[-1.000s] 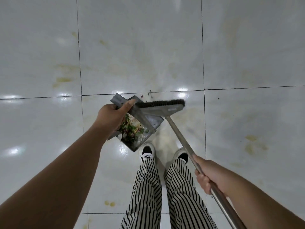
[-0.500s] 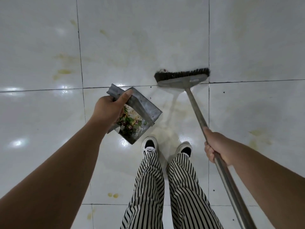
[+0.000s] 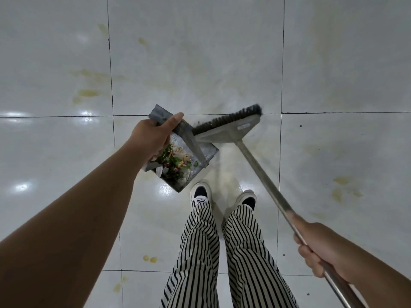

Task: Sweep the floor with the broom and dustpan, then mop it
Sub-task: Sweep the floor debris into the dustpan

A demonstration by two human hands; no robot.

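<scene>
My left hand [image 3: 153, 138] grips the handle of a grey metal dustpan [image 3: 201, 155], thumb along the top. The pan sits on the floor just ahead of my feet and holds green, white and pink scraps [image 3: 175, 164]. A broom with a grey head [image 3: 231, 131] and dark bristles [image 3: 226, 120] lies against the pan's far open side. My right hand [image 3: 315, 247] grips its metal pole [image 3: 262, 176] low at the right. The bristle tip is blurred from motion.
White glossy floor tiles [image 3: 200, 52] with dark grout lines carry yellowish stains at the left [image 3: 87, 93], right [image 3: 341, 181] and near my legs [image 3: 150, 258]. My striped trousers and white shoes [image 3: 200, 194] stand just behind the dustpan.
The broom head swung out to the far right, then came back toward me and now lies against the dustpan's edge. My right hand pulled back down the frame. The dustpan barely moved.
</scene>
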